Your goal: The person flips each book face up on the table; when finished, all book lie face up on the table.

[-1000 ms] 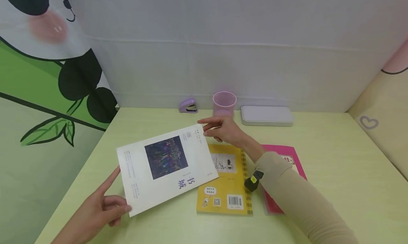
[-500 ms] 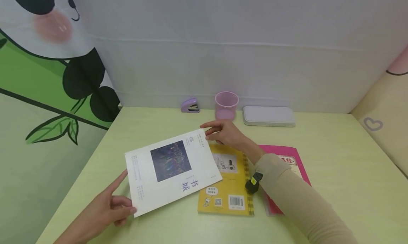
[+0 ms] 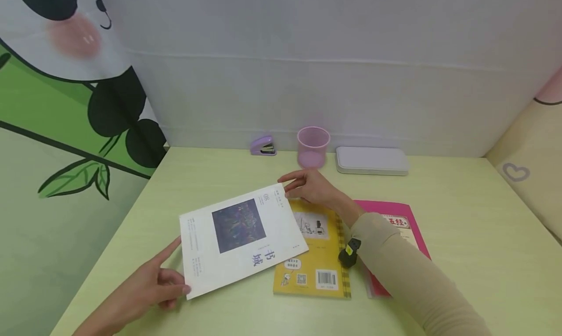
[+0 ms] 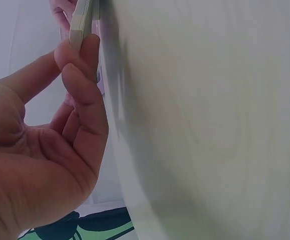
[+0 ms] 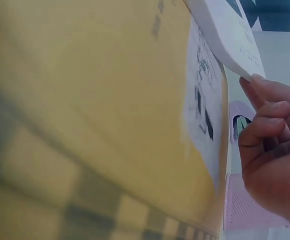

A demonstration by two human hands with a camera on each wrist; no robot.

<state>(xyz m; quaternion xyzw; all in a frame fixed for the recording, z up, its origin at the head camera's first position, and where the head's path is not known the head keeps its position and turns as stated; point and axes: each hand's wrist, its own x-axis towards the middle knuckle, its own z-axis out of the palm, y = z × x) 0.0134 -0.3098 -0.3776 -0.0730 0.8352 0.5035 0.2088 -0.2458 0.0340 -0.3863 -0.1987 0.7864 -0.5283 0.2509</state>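
Observation:
A white book (image 3: 281, 228) with a dark square picture on its cover slants across the left part of a yellow book (image 3: 313, 272). My left hand (image 3: 145, 289) pinches its near left corner; in the left wrist view the thumb and fingers (image 4: 87, 90) close on the book's edge just above the table. At the far right corner, my right hand (image 3: 313, 187) pinches the book between thumb and fingertips, as the right wrist view shows with the white book (image 5: 230, 37) tilted over the yellow one. A pink-red book (image 3: 414, 224) lies to the right, partly hidden by the right sleeve.
Along the back of the table (image 3: 474, 238) stand a purple stapler (image 3: 263, 146), a pink mesh cup (image 3: 313, 148) and a pale flat case (image 3: 371, 160). A white cloth wall (image 3: 316, 97) rises behind them. The right forearm (image 3: 408, 263) crosses over the pink-red book.
The white book has come down lower and shifted slightly to the right over the yellow book. Both hands have moved with it, still gripping its corners.

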